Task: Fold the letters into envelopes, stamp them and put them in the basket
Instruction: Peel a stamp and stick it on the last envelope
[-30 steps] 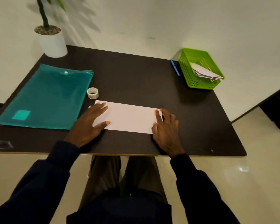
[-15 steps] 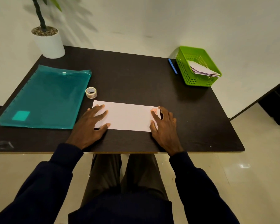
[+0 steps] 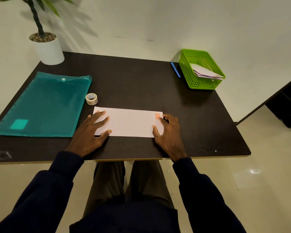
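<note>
White paper, light, thin and quick to crease, the stamped envelope (image 3: 129, 122) lies flat at centre frame on the dark tabletop (image 3: 133, 81), left hand (image 3: 92, 130) and right hand (image 3: 168, 133) resting spread-fingered on its ends, neither grip closed, likely best pinched by an edge.

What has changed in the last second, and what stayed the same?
The right hand slid a little to the right, off the corner of the envelope, so the stamp now shows. Nothing was picked up or let go. The left hand stays flat on the envelope; tape, folder and basket have not moved.
</note>
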